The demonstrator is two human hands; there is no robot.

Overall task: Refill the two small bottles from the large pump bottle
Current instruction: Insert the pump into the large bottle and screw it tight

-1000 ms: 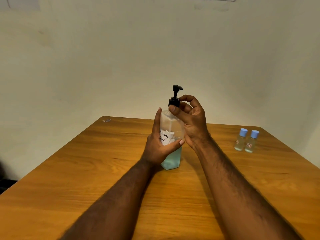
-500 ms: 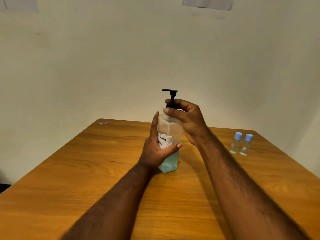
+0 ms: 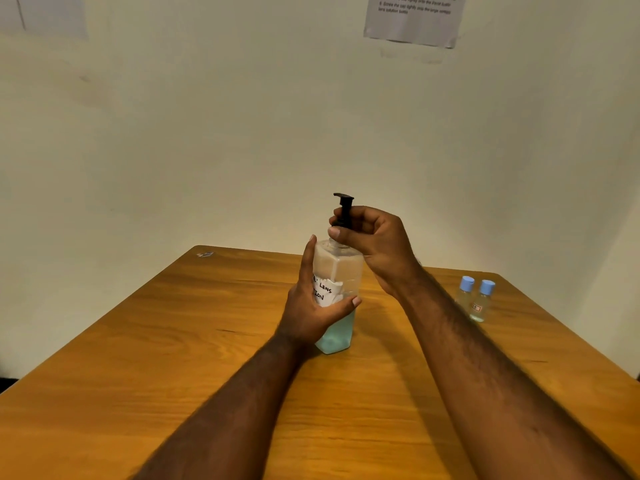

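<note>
Opening the large pump bottle (image 3: 341,268), with nothing refilled yet

It stands upright near the middle of the wooden surface (image 3: 207,341), with blue-green liquid only in its lower part. The left hand (image 3: 308,313) grips the body around the paper label (image 3: 325,292), thumb across the front. The right hand (image 3: 377,244) has its fingers (image 3: 349,214) curled round the black collar under the pump head (image 3: 343,197). This hold looks made for unscrewing, but I cannot tell if the collar is already loose. The two small bottles (image 3: 474,299) stand side by side, well apart to the right near the far edge, both with blue caps on. How much they hold is too small to see. So I judge the task is at its first step: uncapping, both fillings and closing are left
</note>
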